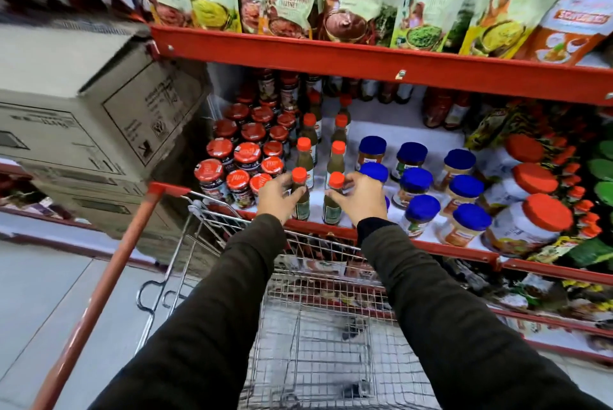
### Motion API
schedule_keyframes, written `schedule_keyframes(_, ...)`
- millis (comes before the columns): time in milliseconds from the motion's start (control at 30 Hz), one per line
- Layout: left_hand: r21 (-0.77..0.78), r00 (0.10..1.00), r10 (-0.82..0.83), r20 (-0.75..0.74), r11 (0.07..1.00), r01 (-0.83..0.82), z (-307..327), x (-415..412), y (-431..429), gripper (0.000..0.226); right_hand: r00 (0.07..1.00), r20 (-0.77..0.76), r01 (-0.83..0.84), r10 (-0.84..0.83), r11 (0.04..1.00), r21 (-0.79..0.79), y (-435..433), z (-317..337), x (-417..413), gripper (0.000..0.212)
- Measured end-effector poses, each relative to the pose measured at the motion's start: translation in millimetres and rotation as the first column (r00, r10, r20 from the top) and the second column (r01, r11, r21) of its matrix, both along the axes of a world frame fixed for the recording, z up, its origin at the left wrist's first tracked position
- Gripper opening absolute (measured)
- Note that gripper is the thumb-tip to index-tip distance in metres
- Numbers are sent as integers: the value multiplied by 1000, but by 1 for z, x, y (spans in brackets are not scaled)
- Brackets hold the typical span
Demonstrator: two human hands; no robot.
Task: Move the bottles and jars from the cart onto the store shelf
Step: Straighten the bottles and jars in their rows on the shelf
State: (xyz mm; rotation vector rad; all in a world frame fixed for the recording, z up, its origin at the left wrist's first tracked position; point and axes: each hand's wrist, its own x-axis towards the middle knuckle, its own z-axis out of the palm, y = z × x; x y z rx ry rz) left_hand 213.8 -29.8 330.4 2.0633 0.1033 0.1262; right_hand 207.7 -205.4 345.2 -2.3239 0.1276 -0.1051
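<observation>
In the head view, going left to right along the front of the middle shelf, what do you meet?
Red-lidded dark jars → bottle in the left hand → bottle in the right hand → blue-lidded jars → large orange-lidded jars.

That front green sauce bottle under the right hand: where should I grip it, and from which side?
Grip the bottle at its narrow neck just below the orange cap, coming from above and the aisle side. It stands upright at the shelf edge, and blue-lidded jars crowd its right.
</observation>
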Motion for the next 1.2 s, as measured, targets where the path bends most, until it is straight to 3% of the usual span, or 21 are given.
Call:
schedule_keyframes(167,-43,998,62,-14,997,-62,-4,5,5,35,993,-2,-120,120,993,12,-4,-1,3,25)
schedule_keyframes(333,10,983,180,-42,984,-180,-3,7,2,42,975,-25,-223,223,975,-19,-3,4,5,32)
schedule_keyframes(500,25,993,112,-33,993,-112,-4,7,2,47,987,15,-157,157,988,-7,-1,4,3,46)
schedule_keyframes(667,-16,999,-53,-1,998,53,0,3,8,42,997,29,-78,77,997,12,2,2,4,26)
schedule_keyframes(1000,-26,992,122,-31,992,-123,5,5,8,30,975,-33,-219,218,976,-18,3,10,7,32)
schedule_keyframes(1200,54,999,49,3,997,-49,6,5,13,49,990,-1,-139,139,990,-3,8,7,7,48)
